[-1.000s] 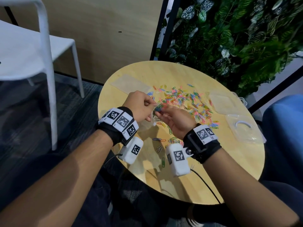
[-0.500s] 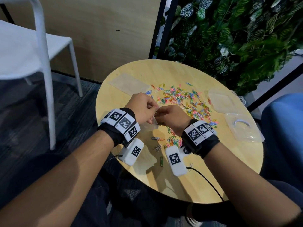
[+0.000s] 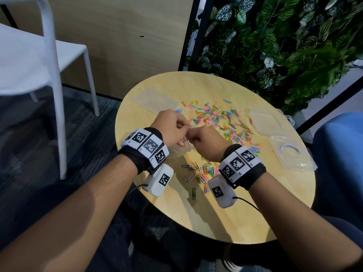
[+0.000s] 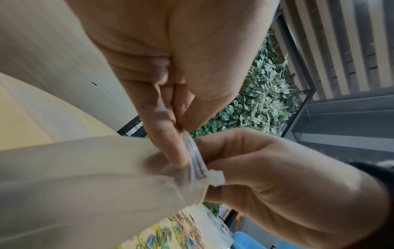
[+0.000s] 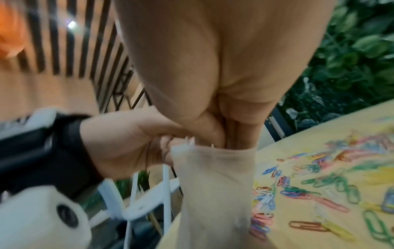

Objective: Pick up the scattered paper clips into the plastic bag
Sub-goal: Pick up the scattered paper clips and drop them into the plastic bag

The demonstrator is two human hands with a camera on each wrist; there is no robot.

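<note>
A small clear plastic bag (image 3: 177, 151) hangs above the near left of the round table (image 3: 245, 218). My left hand (image 3: 183, 132) pinches its top edge, seen as a zip strip (image 4: 195, 155) in the left wrist view. My right hand (image 3: 193, 137) pinches the same edge from the other side, fingertips at the bag's mouth (image 5: 224, 148). Coloured paper clips (image 3: 222, 118) lie scattered beyond the hands, with a smaller group (image 3: 202, 171) nearer me. No clip shows between my fingers, and the bag's contents are hidden.
A clear plastic box (image 3: 265, 120) and its lid (image 3: 290, 154) lie at the table's right. A flat clear sheet (image 3: 155, 99) lies at the far left. A white chair (image 3: 49, 75) stands left, a plant wall (image 3: 284, 46) behind, a blue seat (image 3: 341, 154) right.
A second ago my right hand held coloured clips at the bag's mouth. The clips are gone from view, and both hands have closed in on the bag's top edge.
</note>
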